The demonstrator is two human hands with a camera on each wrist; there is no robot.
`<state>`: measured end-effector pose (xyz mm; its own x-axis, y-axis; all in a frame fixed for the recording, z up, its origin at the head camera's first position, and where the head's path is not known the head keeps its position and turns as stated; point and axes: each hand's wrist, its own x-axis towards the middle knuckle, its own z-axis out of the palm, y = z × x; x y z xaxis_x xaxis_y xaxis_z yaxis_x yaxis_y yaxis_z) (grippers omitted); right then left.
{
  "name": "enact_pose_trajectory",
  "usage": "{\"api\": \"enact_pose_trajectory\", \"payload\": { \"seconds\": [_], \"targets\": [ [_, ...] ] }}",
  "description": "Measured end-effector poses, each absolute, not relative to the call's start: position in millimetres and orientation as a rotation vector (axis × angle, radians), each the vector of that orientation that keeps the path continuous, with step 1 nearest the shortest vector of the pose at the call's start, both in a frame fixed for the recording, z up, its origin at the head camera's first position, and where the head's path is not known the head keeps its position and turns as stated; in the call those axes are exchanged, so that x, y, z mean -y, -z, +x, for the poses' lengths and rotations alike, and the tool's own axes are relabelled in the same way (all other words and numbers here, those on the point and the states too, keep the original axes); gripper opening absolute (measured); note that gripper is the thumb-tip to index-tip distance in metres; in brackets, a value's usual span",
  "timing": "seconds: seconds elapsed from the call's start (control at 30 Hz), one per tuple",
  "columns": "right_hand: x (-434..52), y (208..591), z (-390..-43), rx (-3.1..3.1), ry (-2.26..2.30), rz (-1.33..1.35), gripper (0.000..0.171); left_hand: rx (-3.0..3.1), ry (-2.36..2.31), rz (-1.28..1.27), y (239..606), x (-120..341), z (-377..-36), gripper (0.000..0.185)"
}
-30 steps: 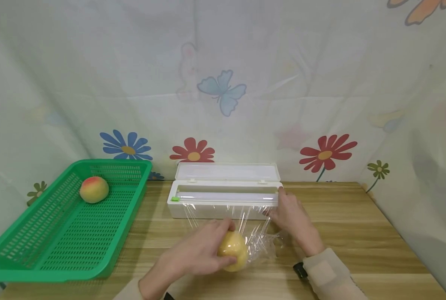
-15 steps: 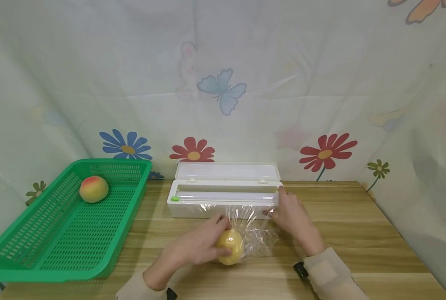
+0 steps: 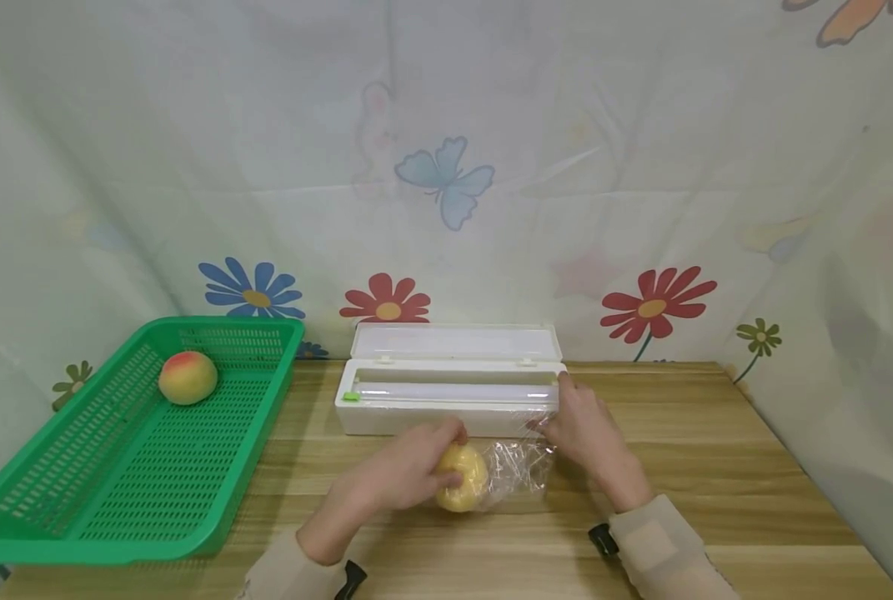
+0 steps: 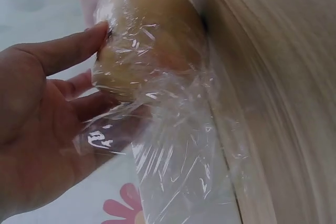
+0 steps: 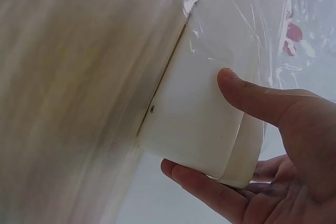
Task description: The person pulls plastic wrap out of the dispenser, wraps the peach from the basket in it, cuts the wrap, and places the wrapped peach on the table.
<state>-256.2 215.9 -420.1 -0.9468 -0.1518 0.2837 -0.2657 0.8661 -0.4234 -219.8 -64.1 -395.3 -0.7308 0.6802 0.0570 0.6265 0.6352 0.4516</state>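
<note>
A yellow peach (image 3: 467,485) wrapped in clear cling film is held in my left hand (image 3: 404,468), between thumb and fingers, just in front of the dispenser. The left wrist view shows wrinkled film (image 4: 173,108) over the peach (image 4: 157,30), running on loosely toward the white box. My right hand (image 3: 587,437) grips the right end of the white cling film dispenser (image 3: 397,421); in the right wrist view its thumb presses the front face and its fingers lie along the end. The dispenser's lid (image 3: 454,342) stands raised, baring the film roll (image 3: 454,392).
On the left stands a green plastic basket (image 3: 224,508) with another peach (image 3: 188,377) inside. A small green slider (image 3: 351,397) sits at the dispenser's left end. A flower-printed curtain (image 3: 491,275) hangs behind the wooden table (image 3: 716,500).
My left hand has carried the wrapped peach forward, closer to the dispenser, and turned it a little. The film between them has gone from taut to slack. The right hand keeps its place.
</note>
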Motion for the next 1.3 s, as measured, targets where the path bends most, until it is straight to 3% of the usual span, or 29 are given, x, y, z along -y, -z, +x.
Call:
{"api": "enact_pose_trajectory", "payload": {
  "seconds": [0.17,0.57,0.83,1.3],
  "targets": [
    [-216,420,-256,2.789,-0.690,0.319,0.073,-2.772,-0.666,1.135,396,63,-221,0.027],
    [-215,422,-256,2.767,-0.713,0.332,0.071,-3.026,-0.365,1.169,397,56,-212,0.036],
    [-216,423,-256,2.721,-0.664,0.378,0.070,-3.027,-0.289,1.094,405,53,-213,0.082],
    [-216,424,-257,2.745,-0.627,0.366,0.067,-3.120,-0.154,1.156,412,48,-220,0.091]
  ]
}}
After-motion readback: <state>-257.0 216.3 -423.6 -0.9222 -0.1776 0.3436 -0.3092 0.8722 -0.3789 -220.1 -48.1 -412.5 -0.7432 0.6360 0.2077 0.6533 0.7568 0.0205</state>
